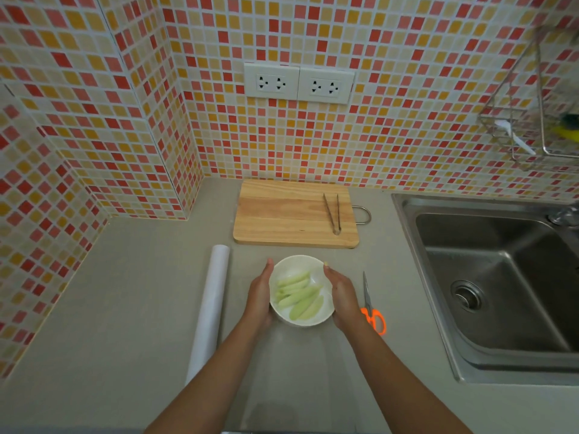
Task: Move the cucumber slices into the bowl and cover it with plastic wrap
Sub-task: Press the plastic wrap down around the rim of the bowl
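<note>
I see the round white glazed bowl (300,291) on the smooth grey counter (125,308), pale green cucumber slices (297,292) lying inside. My left hand (260,296) and right hand (343,296) flank it, fingers straight, palms against its sides. A white plastic-wrap roll (210,311) lies just left.

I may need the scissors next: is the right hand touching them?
Cannot tell. In the head view the right hand cups the bowl and overlaps the orange handles of the scissors at the wrist, so neither contact nor a gap shows.
</note>
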A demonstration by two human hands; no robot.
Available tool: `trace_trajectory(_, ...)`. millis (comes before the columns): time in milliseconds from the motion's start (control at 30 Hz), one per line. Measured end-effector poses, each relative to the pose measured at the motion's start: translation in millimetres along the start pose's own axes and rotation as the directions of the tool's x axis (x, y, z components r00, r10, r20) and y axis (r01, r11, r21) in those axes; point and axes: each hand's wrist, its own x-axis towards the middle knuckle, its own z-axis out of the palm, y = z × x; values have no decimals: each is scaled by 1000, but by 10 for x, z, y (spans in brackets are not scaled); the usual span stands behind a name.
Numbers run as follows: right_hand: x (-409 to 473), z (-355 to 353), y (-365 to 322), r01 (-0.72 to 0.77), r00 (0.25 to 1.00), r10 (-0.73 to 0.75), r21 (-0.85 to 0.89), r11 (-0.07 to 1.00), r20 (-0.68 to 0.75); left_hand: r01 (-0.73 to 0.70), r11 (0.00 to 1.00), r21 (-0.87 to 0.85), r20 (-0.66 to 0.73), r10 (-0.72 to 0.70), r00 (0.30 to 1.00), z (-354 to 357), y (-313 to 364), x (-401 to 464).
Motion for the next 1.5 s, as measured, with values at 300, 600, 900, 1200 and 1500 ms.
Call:
trace_trajectory(300,-42,163,151,41,982,-20,112,993,-187,-85,988,-130,-224,54,973,95,-176,-54)
trace_trajectory(600,-97,239,289,105,965,-49,209,972,-259,-74,993,92,-450,107,886,169,-92,23)
trace_trajectory(900,-71,263,302,133,941,-31,284,950,-338,-104,994,-38,-313,87,946,199,-190,7)
trace_trajectory(1200,20,118,123,102,968,-57,177,979,-244,-51,998,43,-265,60,962,115,-16,83)
trace_trajectory(1500,-44,103,145,-11,994,43,304,952,-99,31,988,-153,-92,-46,995,89,-74,32)
